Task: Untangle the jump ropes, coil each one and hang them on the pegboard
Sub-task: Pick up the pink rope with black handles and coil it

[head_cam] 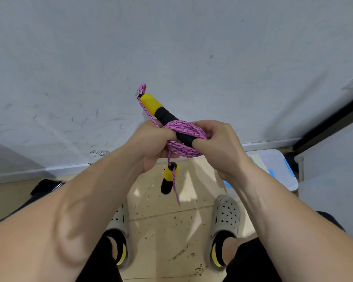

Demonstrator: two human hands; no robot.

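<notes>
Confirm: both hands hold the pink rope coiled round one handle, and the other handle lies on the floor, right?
Not quite. The head view shows the other handle hanging on the pink rope below the left hand, not lying on the floor. That hand and the right hand do hold the rope coiled round one handle.

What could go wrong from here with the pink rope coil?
1. The coil is held together only by the left hand and right hand. If either grip eases, the loops could spring apart.
2. The lower handle hangs free under the coil, and its weight may drag a loop out.
3. The upper handle pokes out through the wraps and might slide loose, slackening them.
</notes>
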